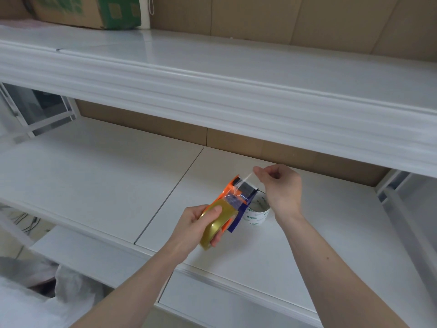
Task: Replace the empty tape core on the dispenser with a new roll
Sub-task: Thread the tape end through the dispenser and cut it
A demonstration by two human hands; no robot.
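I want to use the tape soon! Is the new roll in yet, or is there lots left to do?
Nearly there. The new roll already sits in the orange dispenser, held by the left hand. The empty core stands on the shelf behind. The right hand is pulling the clear tape end over the front. Left: seating it at the cutter.

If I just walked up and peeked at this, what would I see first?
You'd first spot the orange tape dispenser in the middle, over the white shelf, with a shiny gold tape roll on it, gripped by the left hand. Next, the right hand pinches a clear strip of tape pulled up from the dispenser. Just behind stands an empty white tape core on the shelf.
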